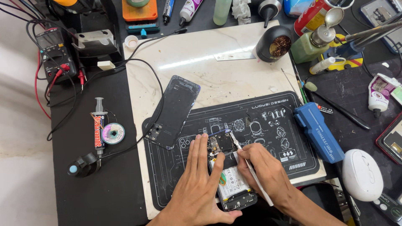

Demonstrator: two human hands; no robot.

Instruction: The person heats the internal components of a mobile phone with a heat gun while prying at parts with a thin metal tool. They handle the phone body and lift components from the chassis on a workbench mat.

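An opened phone (pixel 231 184) lies face down on a black printed work mat (pixel 268 125), its circuit board and white battery exposed. My left hand (pixel 199 184) lies flat on the phone's left side and holds it down, fingers spread. My right hand (pixel 268 171) grips metal tweezers (pixel 251 169), with their tip on the board near the phone's top end. The phone's removed dark back cover (pixel 176 111) lies apart at the mat's upper left.
A blue tool case (pixel 318 132) and a white mouse (pixel 362 173) lie to the right. A multimeter (pixel 54 52), a syringe (pixel 99 125) and a solder reel (pixel 113 134) lie left. Bottles, a brass wool tip cleaner (pixel 274 44) and a glue tube (pixel 379 94) crowd the back and right.
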